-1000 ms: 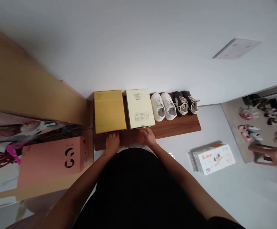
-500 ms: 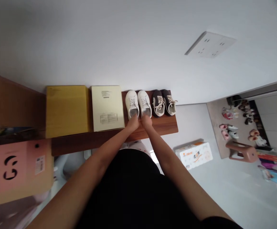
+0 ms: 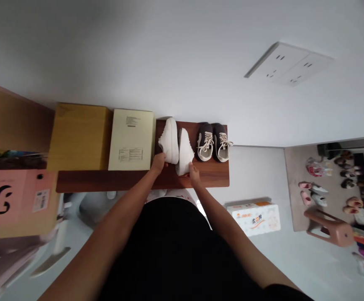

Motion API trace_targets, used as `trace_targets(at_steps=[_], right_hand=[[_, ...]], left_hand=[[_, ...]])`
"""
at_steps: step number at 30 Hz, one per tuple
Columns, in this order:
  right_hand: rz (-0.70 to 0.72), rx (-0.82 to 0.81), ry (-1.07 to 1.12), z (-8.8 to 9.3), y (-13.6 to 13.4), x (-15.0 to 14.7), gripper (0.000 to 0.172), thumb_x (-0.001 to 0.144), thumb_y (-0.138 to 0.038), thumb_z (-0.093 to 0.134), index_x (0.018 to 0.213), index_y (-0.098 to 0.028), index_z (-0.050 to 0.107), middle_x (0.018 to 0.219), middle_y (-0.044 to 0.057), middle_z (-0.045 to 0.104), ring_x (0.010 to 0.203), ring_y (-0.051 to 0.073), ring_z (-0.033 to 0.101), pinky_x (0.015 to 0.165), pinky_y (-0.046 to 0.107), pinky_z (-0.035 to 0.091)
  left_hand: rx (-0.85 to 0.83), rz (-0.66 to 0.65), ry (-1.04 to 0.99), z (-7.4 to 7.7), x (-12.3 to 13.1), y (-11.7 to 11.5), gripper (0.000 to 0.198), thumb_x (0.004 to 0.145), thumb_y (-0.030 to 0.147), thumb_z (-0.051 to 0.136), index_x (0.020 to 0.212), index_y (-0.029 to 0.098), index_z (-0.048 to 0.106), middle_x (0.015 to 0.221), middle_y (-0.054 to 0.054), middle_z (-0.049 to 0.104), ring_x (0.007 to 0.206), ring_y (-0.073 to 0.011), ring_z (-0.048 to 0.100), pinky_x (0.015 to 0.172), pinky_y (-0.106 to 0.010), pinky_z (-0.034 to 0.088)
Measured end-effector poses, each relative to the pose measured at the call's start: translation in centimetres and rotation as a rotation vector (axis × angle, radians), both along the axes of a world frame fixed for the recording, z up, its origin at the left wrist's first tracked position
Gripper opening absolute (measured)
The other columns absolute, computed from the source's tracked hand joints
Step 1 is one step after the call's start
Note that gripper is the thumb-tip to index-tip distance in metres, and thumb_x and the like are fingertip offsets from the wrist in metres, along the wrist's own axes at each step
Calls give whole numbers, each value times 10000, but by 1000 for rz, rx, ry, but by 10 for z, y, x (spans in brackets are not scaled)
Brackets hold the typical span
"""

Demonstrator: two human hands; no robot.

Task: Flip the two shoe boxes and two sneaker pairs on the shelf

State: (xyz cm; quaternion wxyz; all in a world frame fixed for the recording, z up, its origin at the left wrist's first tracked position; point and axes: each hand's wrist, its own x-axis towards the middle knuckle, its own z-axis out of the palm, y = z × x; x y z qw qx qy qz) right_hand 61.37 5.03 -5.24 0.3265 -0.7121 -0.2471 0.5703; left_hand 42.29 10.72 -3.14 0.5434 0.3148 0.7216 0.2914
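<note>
Two white sneakers are tipped on their sides with their soles facing each other, above a brown wooden shelf point(image 3: 211, 177). My left hand point(image 3: 158, 162) is closed on the heel end of the left white sneaker point(image 3: 170, 141). At the heel of the right white sneaker point(image 3: 185, 151), my right hand point(image 3: 194, 172) pinches its edge. Whether the sneakers touch the shelf I cannot tell. To their right stands a pair of dark sneakers with cream laces, the nearer one point(image 3: 205, 142) beside the outer one point(image 3: 222, 142).
Left of the sneakers sit a cream box point(image 3: 132, 140) and a yellow-brown box point(image 3: 80, 137). A pink carton point(image 3: 15, 196) is at the far left. A white wall with a socket panel point(image 3: 290, 62) rises behind. On the right are a tissue pack point(image 3: 257, 218) and a stool point(image 3: 329, 228).
The white sneakers have gone from upright to tipped sideways, soles inward, in my hands. My hands have moved farther apart, and the view has shifted slightly.
</note>
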Motion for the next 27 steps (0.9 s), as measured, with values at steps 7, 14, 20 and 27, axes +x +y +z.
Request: trace_targets(at_steps=[7, 14, 20, 27], right_hand=[[-5, -61, 5, -6, -18, -3, 506, 929, -690, 433, 862, -208, 575, 582, -32, 554, 509, 164, 594, 518, 276, 514], [114, 274, -468, 12, -21, 52, 297, 914, -425, 567, 1093, -191, 604, 1114, 126, 652, 1021, 243, 643, 934, 408, 546], [135, 279, -940, 14, 37, 132, 435, 869, -336, 628, 1251, -135, 581, 1483, 244, 431, 1391, 360, 430, 1124, 550, 399], [-106, 267, -557, 1, 71, 166, 357, 772, -517, 701, 874, -213, 544, 961, 54, 643, 928, 211, 628, 864, 357, 548]], left_hand=[[-46, -79, 141, -7, -8, 1, 189, 851, 224, 400, 745, 191, 553, 611, -28, 585, 564, -164, 602, 528, -250, 473], [211, -239, 673, 19, 34, -25, 634, 831, 120, 484, 1462, 101, 421, 1483, -236, 505, 1402, -326, 500, 1126, -486, 458], [429, -798, 269, 22, 140, -3, 488, 895, 108, 460, 1376, 140, 535, 1449, -185, 550, 1377, -248, 530, 1164, -390, 429], [-14, -699, 283, 13, 207, 52, 179, 884, 206, 576, 978, 108, 693, 1036, -226, 738, 1124, -349, 710, 955, -397, 548]])
